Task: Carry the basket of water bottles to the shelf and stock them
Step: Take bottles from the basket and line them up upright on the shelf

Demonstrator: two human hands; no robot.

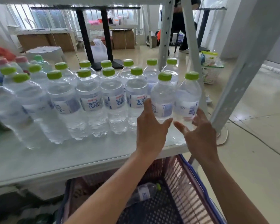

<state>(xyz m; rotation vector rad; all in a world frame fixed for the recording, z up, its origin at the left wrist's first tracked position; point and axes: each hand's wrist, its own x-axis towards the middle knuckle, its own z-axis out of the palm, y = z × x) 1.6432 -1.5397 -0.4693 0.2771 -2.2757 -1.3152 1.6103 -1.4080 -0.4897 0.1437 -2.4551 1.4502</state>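
Note:
Several clear water bottles with green caps (90, 101) stand in two rows on the white shelf (58, 159). At the right end of the front row my left hand (150, 128) wraps around one upright bottle (162, 101). Beside it my right hand (199, 135) grips another upright bottle (188, 101) close to the shelf's right edge. Both bottles rest on or just above the shelf board. Below the shelf sits the basket (189, 183), pink mesh with a blue rim, and one bottle (144, 193) lies on its side inside.
A grey shelf upright (242, 75) slants right of my right hand, with another upright (165, 33) behind the bottles. Pink-capped bottles (21, 60) stand at the far left. A white basket of goods (210, 73) sits on the floor beyond, and a person (183, 25) walks behind.

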